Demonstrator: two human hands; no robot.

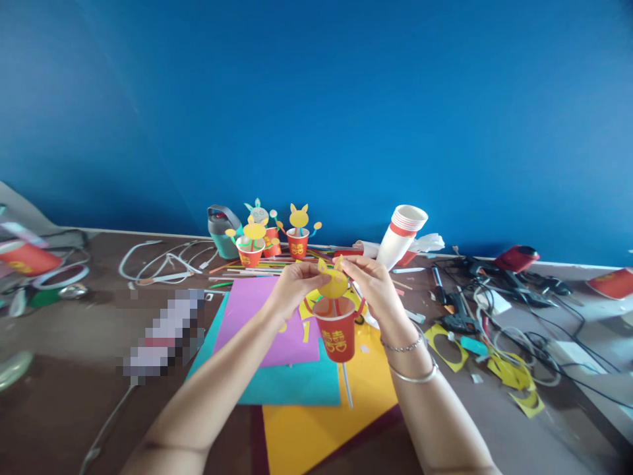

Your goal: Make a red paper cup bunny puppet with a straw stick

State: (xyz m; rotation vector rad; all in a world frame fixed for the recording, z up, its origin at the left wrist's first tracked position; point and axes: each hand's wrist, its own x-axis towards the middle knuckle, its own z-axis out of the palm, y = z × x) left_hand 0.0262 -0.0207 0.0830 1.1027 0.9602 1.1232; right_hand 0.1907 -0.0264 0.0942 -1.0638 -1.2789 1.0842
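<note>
The fingers of my left hand (291, 288) were closed in a pinch on the left side of a yellow paper head (333, 285) with pointed ears, the paper held between thumb and fingertips. My right hand (374, 280) was at its right ear, the fingers curled and nearly together; whether they gripped the ear or only touched it, I could not tell. The head was at the far rim side of a red paper cup (336, 340) with a gold pattern, which was upright just nearer than my fingers, and a pale straw (347, 388) showed below the cup. A smooth bangle (414, 379) circled my right wrist.

Under all this lay an orange sheet (316, 435); to its left was a teal sheet (291, 389) with a purple sheet (252, 310) on top. On the far side of the brown counter (79, 343), slightly left, three red cups (250, 256) carried eared paper heads, beside a teal-and-grey bottle (225, 232). Farther right, a stack of white cups (398, 241) leaned at a tilt. On the right were yellow paper scraps (512, 376) and tangled cables, and a blue wall (316, 119) rose behind everything.
</note>
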